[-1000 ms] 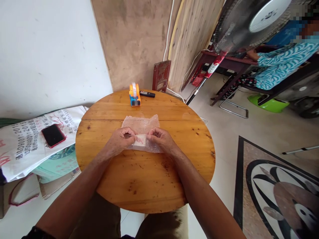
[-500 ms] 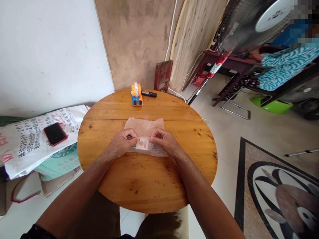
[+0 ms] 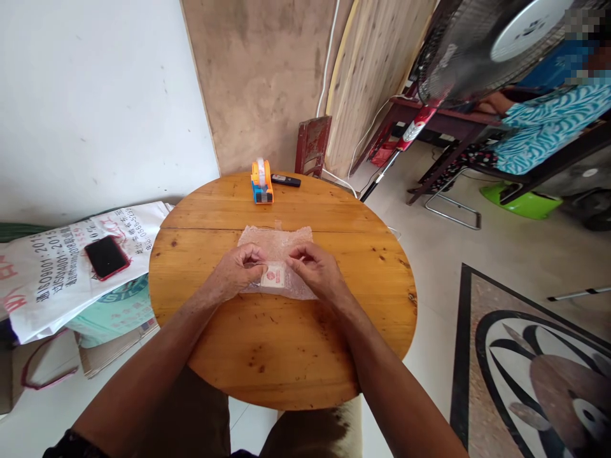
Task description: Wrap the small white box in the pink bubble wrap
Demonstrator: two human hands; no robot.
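A sheet of clear bubble wrap (image 3: 277,238) lies on the round wooden table (image 3: 258,343) in front of me. On its near part sits a small white box (image 3: 273,277) with red print, lying flat. My left hand (image 3: 240,267) is at the box's left side, thumb and fingers pinched on the wrap by its upper left corner. From the right, my right hand (image 3: 315,267) pinches the wrap by the upper right corner of the box. Whether the film covers the box's top is hard to make out.
An orange and blue tape dispenser (image 3: 261,181) stands at the table's far edge beside a black remote-like object (image 3: 286,180). Left, a phone (image 3: 107,257) lies on white sacks (image 3: 57,273). A standing fan (image 3: 477,57) and a seated person (image 3: 548,133) are at right.
My right fingertips have lifted slightly from the box's edge, showing more of its red print. The bubble wrap's right edge has shifted a little leftward. My left hand has barely moved.
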